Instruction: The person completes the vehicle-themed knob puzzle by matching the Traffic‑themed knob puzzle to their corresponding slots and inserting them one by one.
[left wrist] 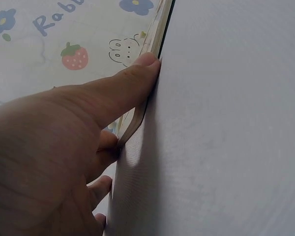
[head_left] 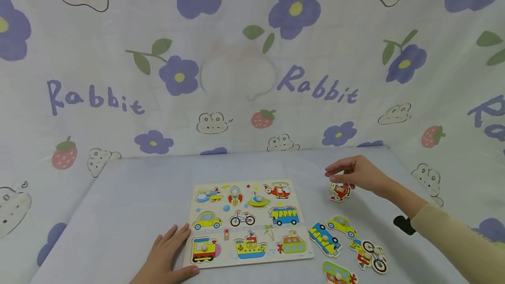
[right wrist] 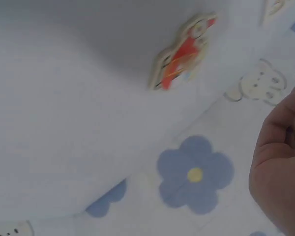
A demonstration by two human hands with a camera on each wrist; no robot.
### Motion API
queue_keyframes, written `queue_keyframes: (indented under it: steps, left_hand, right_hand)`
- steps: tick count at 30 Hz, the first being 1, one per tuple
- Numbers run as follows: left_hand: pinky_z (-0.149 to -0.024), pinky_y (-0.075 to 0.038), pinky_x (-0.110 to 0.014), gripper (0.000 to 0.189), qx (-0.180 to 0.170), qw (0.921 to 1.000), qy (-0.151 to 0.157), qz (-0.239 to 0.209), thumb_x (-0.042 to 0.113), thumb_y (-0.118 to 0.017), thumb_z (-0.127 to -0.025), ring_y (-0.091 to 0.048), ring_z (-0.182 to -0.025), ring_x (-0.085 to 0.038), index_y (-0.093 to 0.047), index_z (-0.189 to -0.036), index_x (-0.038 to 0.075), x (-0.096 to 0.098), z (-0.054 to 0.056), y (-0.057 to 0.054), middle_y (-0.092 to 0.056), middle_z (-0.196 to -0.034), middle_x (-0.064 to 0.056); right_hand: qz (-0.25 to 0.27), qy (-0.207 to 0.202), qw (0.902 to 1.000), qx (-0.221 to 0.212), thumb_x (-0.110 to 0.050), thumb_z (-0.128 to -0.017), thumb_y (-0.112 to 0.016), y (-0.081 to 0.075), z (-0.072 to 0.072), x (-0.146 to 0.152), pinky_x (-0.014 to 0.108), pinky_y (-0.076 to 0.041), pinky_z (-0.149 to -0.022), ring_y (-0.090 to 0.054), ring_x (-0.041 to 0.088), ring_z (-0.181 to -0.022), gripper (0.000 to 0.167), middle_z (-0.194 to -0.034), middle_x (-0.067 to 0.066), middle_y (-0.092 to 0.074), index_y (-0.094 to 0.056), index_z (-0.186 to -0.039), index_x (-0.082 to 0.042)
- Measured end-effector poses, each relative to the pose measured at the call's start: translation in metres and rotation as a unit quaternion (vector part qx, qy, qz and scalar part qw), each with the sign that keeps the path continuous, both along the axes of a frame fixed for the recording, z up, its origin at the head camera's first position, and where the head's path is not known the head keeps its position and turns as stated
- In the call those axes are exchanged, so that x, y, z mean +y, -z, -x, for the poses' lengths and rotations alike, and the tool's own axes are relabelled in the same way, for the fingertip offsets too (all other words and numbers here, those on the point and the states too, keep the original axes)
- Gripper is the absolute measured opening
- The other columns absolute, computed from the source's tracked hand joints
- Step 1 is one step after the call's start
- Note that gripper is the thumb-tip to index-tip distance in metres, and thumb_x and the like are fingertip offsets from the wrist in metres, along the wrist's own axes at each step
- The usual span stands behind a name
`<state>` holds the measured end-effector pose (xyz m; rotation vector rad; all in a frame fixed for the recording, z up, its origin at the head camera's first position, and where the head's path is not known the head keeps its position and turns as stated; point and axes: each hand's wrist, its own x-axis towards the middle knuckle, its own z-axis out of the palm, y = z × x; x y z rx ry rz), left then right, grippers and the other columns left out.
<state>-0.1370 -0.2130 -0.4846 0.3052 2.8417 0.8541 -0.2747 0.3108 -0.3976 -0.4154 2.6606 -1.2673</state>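
A wooden peg puzzle board (head_left: 226, 245) with vehicle pictures lies on the table. Knobbed plane (head_left: 209, 195), rocket (head_left: 235, 197), flying saucer (head_left: 258, 200) and train (head_left: 205, 250) pieces sit in it. My left hand (head_left: 163, 255) rests at its near left corner, fingers spread along the left side. In the left wrist view the thumb (left wrist: 130, 83) touches the board's edge. My right hand (head_left: 364, 176) hovers at the right, fingers bent loosely. Below it is a red helicopter piece (head_left: 339, 193), which the right wrist view shows on the table, apart from the hand.
Right of the board lie loose pieces: a blue bus (head_left: 324, 239), a yellow car (head_left: 341, 226), a bicycle (head_left: 375, 257) overlapping a ship piece (head_left: 362, 260), and a green submarine (head_left: 338, 274). A patterned curtain (head_left: 236, 100) stands behind the table.
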Motion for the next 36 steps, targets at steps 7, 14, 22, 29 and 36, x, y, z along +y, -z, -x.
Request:
queue_keyframes:
  steps: [7,14,22,29,36]
  left_hand:
    - [-0.114,-0.005,-0.064,0.105,0.011,0.9999,0.002,0.003,0.067,-0.077,-0.066,-0.019,-0.145,-0.035,-0.044,-0.149,0.011,0.0,0.0,0.005,-0.039,-0.154,-0.003]
    - [-0.114,-0.004,-0.063,0.105,0.011,0.9999,-0.003,0.003,0.067,-0.078,-0.066,-0.019,-0.145,-0.034,-0.044,-0.149,0.011,0.001,0.0,0.004,-0.039,-0.153,-0.004]
    - [-0.114,-0.003,-0.064,0.105,0.009,1.0,-0.001,0.004,0.066,-0.078,-0.066,-0.018,-0.145,-0.034,-0.044,-0.149,0.012,0.001,-0.001,0.003,-0.039,-0.154,-0.003]
    - [-0.114,-0.002,-0.062,0.104,0.003,1.0,-0.001,0.004,0.066,-0.078,-0.067,-0.017,-0.146,-0.033,-0.043,-0.15,0.012,-0.001,-0.001,0.001,-0.038,-0.154,-0.003]
    - [-0.114,-0.003,-0.063,0.105,0.001,1.0,0.0,0.002,0.066,-0.078,-0.067,-0.017,-0.146,-0.033,-0.043,-0.15,0.012,0.0,-0.001,0.001,-0.038,-0.154,-0.003]
  right_hand:
    - [0.058,0.036,0.997,-0.038,-0.024,-0.085,-0.079,0.016,0.004,0.034,0.022,-0.041,-0.047,-0.051,0.02,-0.056,0.043,-0.115,0.019,-0.068,-0.068,-0.122,-0.004]
    - [0.078,0.036,0.994,-0.069,-0.016,-0.086,-0.078,0.037,0.007,0.047,0.022,-0.039,-0.046,-0.049,0.018,-0.057,0.039,-0.113,0.019,-0.069,-0.068,-0.121,0.0]
    - [0.058,0.048,0.9933,-0.088,-0.009,-0.086,-0.076,0.047,0.01,0.049,0.023,-0.041,-0.048,-0.057,0.028,-0.07,0.036,-0.108,0.014,-0.071,-0.068,-0.12,0.0]
    - [0.046,0.073,0.9918,-0.095,-0.006,-0.086,-0.076,0.055,0.013,0.046,0.024,-0.042,-0.051,-0.061,0.025,-0.078,0.033,-0.104,0.012,-0.073,-0.069,-0.117,0.0]
    - [0.036,0.089,0.9906,-0.097,-0.006,-0.085,-0.076,0.061,0.013,0.043,0.027,-0.048,-0.056,-0.061,0.022,-0.08,0.032,-0.103,0.01,-0.073,-0.069,-0.117,-0.001]
